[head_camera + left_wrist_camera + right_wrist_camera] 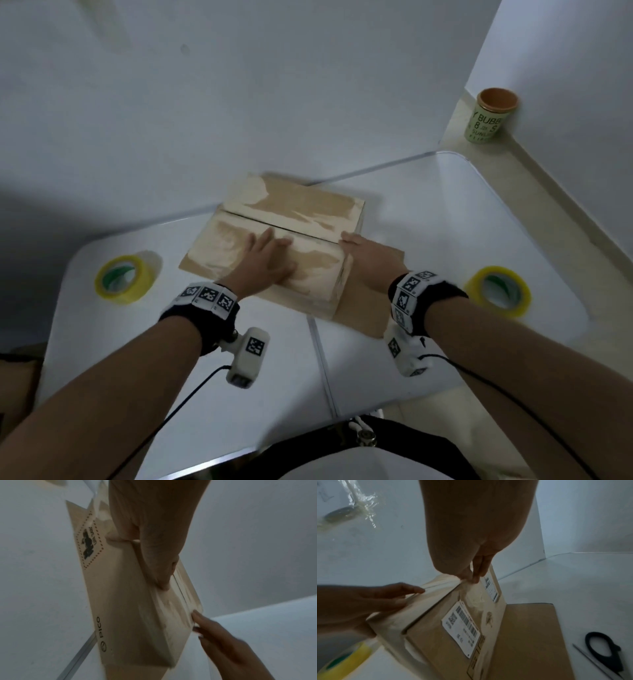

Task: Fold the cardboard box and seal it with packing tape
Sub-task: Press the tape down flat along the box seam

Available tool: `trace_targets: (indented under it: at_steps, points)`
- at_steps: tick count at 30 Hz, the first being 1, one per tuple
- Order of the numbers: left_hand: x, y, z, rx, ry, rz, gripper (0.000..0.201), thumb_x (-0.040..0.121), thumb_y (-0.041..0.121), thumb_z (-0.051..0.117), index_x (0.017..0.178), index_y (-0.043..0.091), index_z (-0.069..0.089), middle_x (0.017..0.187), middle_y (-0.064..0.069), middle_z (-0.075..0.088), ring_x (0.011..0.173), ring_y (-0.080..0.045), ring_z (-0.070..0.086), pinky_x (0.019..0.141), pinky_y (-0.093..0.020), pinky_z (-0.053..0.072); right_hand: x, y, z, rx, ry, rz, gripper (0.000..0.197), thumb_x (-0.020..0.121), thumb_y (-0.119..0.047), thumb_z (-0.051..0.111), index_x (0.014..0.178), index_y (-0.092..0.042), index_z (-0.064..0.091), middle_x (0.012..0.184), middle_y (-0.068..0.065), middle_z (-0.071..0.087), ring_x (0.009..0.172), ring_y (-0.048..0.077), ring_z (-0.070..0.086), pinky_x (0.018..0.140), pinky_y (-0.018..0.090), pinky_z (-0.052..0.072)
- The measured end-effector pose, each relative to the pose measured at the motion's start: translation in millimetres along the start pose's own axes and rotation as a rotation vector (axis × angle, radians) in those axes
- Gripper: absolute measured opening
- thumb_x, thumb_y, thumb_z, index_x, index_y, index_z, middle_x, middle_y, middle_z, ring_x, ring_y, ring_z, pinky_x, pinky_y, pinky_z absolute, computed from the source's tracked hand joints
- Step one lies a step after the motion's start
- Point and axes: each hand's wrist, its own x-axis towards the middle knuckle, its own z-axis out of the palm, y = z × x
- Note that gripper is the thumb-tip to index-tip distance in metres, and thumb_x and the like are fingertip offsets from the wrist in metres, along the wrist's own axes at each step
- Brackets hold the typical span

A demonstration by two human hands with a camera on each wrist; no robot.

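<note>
Cardboard box, seen from the head view at the table's far edge with its two top flaps closed, is pressed flat by the open left hand, two tape rolls lying near the side edges. From the left wrist, straight fingers are shown beside the seam. From the right wrist, the right hand is seen pinching the box's top edge; taping is judged next, calling for a roll.
</note>
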Motion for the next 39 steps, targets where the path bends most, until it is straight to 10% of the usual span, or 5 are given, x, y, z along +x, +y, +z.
trace_targets:
  at_steps: [10,16,21,31,39]
  points:
    - [12,80,23,0.278,-0.137,-0.138,0.098,0.081,0.075,0.043,0.153,0.024,0.001,0.161,-0.004,-0.017,0.145,-0.037,-0.018,0.106,-0.075,-0.002,4,54,3,0.548,0.297,0.504,0.027,0.093,-0.01,0.046,0.112,-0.009,0.065,0.119,0.012,0.06,0.11,0.027,0.058,0.09,0.027,0.041]
    - [30,105,36,0.174,-0.207,-0.078,0.104,0.083,0.068,0.05,0.151,0.027,-0.017,0.157,-0.002,-0.028,0.145,-0.031,-0.023,0.105,-0.076,0.001,-59,101,87,0.513,-0.122,1.056,0.059,0.084,-0.028,0.065,0.134,-0.008,0.04,0.136,0.02,0.037,0.113,0.038,0.055,0.096,0.047,0.048]
    - [26,109,54,0.244,-0.225,-0.08,0.097,0.091,0.042,0.054,0.151,0.021,-0.018,0.156,0.0,-0.031,0.143,-0.032,-0.028,0.107,-0.073,-0.002,-85,95,122,0.409,-0.202,0.982,0.08,0.082,-0.027,0.07,0.145,-0.022,0.02,0.148,0.013,0.011,0.113,0.041,0.054,0.095,0.046,0.048]
    - [21,109,60,0.312,-0.273,-0.059,0.091,0.094,0.029,0.047,0.148,0.021,-0.025,0.154,0.002,-0.035,0.141,-0.035,-0.031,0.104,-0.075,-0.007,-69,124,127,0.249,-0.047,0.966,0.035,0.098,-0.016,0.043,0.128,0.001,0.04,0.134,0.023,0.039,0.115,0.037,0.049,0.088,0.039,0.041]
    - [-3,110,59,0.332,-0.366,0.012,0.09,0.094,0.027,0.044,0.147,0.027,-0.028,0.151,0.007,-0.04,0.139,-0.03,-0.036,0.105,-0.074,-0.009,-20,106,72,0.695,0.489,0.828,0.035,0.097,-0.023,0.048,0.125,-0.002,0.046,0.134,0.018,0.038,0.113,0.034,0.051,0.092,0.033,0.039]
